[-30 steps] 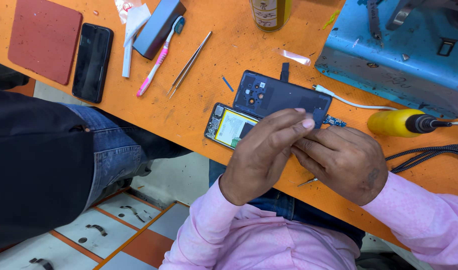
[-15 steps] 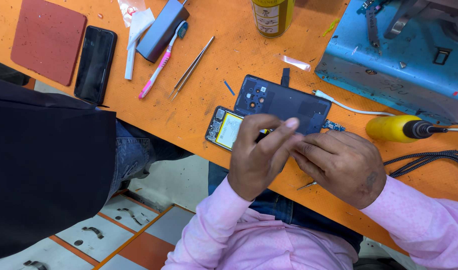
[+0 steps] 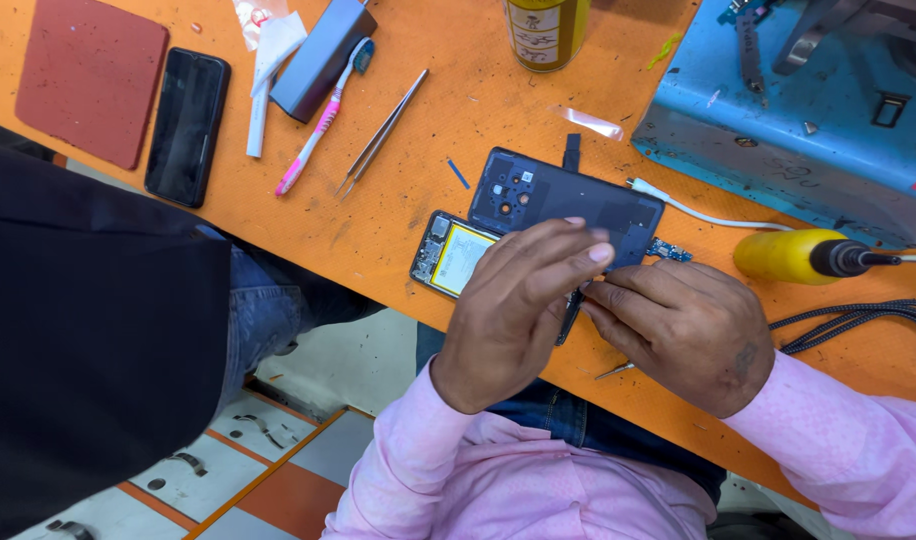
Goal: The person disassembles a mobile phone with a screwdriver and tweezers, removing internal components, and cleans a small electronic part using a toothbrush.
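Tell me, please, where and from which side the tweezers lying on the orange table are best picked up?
Grip the tweezers near the middle, pinching across both thin arms from above. They lie flat and slanted, clear of the pink toothbrush, tips toward the table edge, so a top-down pinch probably suits best.

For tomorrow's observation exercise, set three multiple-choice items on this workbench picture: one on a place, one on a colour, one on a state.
1. Where does the black phone lie?
A. beside the red mat
B. on the blue machine
C. under the yellow-handled tool

2. What colour is the toothbrush handle?
A. green
B. pink
C. black

3. In what state is the opened phone under the hands?
A. fully closed
B. wrapped in foil
C. back cover off, insides showing

Answers:
1 A, the black phone rests on the orange table just right of the mat.
2 B, the handle is pink with a blue head.
3 C, the dark cover lies apart and the battery shows beside the left hand and right hand.
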